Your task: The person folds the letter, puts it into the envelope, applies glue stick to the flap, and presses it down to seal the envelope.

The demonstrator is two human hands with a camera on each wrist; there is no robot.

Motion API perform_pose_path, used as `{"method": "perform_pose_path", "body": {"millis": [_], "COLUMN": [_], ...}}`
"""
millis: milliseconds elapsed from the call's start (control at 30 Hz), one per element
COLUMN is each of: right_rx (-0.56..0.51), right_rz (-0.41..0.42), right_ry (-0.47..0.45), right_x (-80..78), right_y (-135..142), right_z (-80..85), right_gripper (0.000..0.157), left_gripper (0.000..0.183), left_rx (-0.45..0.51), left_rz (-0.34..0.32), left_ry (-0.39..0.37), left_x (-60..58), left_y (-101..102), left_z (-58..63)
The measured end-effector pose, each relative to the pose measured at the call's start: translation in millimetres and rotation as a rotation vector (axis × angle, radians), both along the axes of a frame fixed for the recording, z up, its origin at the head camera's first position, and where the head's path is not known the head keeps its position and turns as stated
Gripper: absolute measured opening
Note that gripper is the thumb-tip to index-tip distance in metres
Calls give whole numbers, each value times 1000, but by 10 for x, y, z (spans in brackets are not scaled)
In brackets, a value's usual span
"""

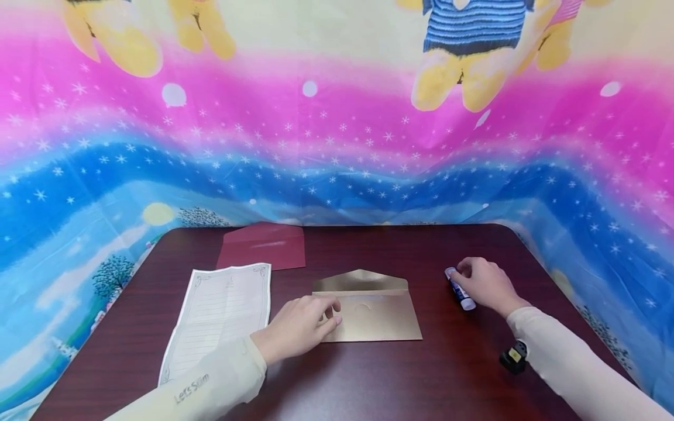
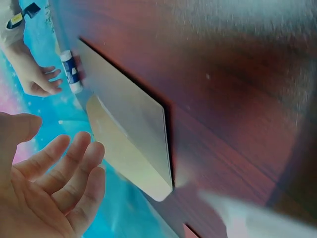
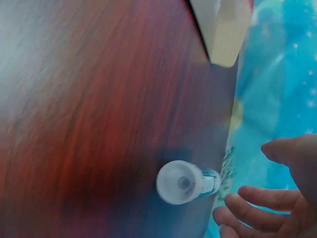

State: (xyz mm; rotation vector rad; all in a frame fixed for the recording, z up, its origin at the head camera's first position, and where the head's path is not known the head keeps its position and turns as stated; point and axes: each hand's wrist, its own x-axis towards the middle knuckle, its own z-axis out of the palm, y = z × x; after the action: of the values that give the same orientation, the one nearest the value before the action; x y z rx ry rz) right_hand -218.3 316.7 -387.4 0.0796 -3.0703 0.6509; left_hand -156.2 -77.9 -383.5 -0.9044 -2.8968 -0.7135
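A gold envelope (image 1: 376,318) lies on the table with its flap opened toward the back. My left hand (image 1: 302,327) hovers over the envelope's left side, fingers loosely bent and nothing held, as the left wrist view also shows. To the right lies a blue and white glue stick (image 1: 460,289), seen end-on as a white round base (image 3: 177,182) in the right wrist view. Beside it my right hand (image 1: 487,283) has its thumb and fingers spread apart, fingertips close to the tube, with nothing between them.
A lined white letter sheet (image 1: 226,310) with a decorated border lies at the left, partly under my left forearm in the head view. Behind it is a red envelope (image 1: 263,248) at the table's back edge. A patterned cloth (image 1: 337,140) hangs around the dark wooden table (image 1: 368,380).
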Motion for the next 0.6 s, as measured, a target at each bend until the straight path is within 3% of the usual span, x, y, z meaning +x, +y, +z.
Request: {"method": "perform_pose_path", "body": {"millis": [200,400,600], "right_rx": [26,71,8], "right_rz": [21,37,12], "right_ry": [52,-57,-126], "right_x": [26,1,-35], "right_y": [-170,-182,-32], "right_z": [-1,-161,-215], "right_gripper": [45,41,40], "left_gripper": [12,11,11], "left_rx": [11,7,4], "left_rz": [41,50,44], "left_ry": [-1,-20,-23], "left_x": [-77,-95,-89], "left_y": [-24,-40,-34], "left_z": [16,2,-16]}}
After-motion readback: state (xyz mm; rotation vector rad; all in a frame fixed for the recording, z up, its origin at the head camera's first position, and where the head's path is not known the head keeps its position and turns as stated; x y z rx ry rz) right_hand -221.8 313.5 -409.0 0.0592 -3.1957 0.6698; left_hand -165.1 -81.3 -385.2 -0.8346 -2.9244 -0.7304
